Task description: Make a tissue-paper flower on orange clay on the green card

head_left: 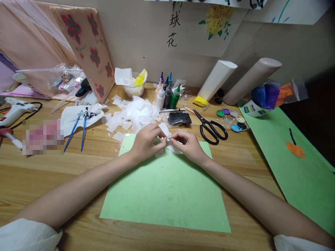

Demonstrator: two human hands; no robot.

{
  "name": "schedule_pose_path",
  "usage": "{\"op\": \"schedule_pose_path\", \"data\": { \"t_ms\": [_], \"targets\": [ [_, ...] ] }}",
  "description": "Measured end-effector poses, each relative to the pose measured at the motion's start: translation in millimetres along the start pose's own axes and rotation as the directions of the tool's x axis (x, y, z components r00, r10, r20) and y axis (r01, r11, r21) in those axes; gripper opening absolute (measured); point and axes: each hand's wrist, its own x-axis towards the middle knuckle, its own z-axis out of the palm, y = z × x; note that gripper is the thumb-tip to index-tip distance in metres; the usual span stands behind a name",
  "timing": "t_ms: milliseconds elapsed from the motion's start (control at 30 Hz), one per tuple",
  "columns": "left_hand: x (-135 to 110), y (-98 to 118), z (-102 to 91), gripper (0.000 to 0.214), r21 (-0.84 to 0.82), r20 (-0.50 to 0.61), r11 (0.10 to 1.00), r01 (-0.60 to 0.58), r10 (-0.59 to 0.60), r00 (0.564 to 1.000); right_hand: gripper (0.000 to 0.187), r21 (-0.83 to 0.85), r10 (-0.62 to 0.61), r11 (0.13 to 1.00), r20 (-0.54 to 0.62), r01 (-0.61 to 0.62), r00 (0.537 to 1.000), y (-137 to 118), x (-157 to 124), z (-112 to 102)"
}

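Note:
My left hand (149, 141) and my right hand (188, 143) meet above the far part of a green sheet of paper (162, 191). Between their pinched fingertips is a small white tissue paper piece (164, 129), held from both sides. Under the fingers, partly hidden, lies a white round piece (174, 149) on the green sheet. Another white square (160, 153) rests beside it, below my left hand. Just beyond my left hand spreads a loose pile of white tissue squares (138, 111).
Black-handled scissors (210, 127) lie right of my hands. Behind stand several paint bottles (167, 94) and a plastic cup (134, 90). Two blue paintbrushes (83, 130) and a glue gun (15, 111) are at left. Another green sheet (295, 167) lies at right, near two leaning tubes (218, 80).

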Motion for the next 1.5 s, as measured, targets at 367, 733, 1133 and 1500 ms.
{"op": "schedule_pose_path", "data": {
  "t_ms": [367,733,1133,1500],
  "targets": [
    [8,-35,1.2,0.006,-0.17,-0.422,0.841,0.514,-0.533,0.733,0.014,0.045,0.057,0.998,-0.059,-0.055,0.997,3,0,0],
    [5,1,-5.3,0.008,0.06,0.028,0.997,-0.052,0.051,0.998,0.016,0.02,0.033,0.999,-0.044,-0.033,0.998,1,1,-1],
    [2,-4,-0.7,0.007,0.083,-0.015,0.994,-0.065,0.066,0.998,0.015,0.013,0.004,1.0,-0.02,-0.004,1.0,2,1,0],
    [2,-5,-0.9,0.007,0.045,-0.03,0.994,-0.095,0.097,0.995,0.011,0.001,-0.016,1.0,-0.023,0.016,1.0,2,0,0]
  ]
}}
